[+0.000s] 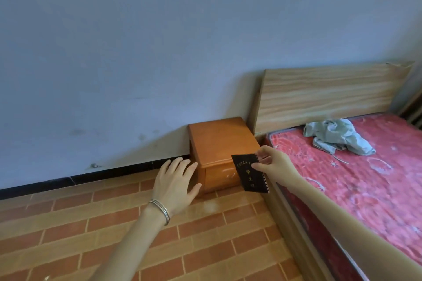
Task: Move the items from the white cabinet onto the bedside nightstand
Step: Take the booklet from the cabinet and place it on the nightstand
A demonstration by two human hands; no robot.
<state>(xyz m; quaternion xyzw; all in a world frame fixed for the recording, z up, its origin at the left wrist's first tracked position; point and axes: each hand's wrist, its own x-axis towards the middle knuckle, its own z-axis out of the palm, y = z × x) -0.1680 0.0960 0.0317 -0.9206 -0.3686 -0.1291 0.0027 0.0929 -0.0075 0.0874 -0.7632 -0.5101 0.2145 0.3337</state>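
**Booklet held short of the nightstand top**

A dark, gold-lettered rectangular booklet [250, 173] is pinched at its upper corner by the right hand [272, 164], long axis roughly upright. Just beyond and left of those fingers lies the orange wooden nightstand [219, 139]. The left hand [174, 183] is spread, empty, beside its front.

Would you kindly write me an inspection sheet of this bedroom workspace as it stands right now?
Surface: orange wooden nightstand against the wall, top bare.
Job's things: dark booklet with gold lettering, held in front of the nightstand, not yet set down.
Clutter: crumpled grey-green cloth on the red mattress.
Grippers: right hand pinches the booklet's top corner; left hand open, empty, bracelets on wrist.
Cables: nothing seen.
Surroundings: wooden headboard, brick-pattern floor, pale wall.
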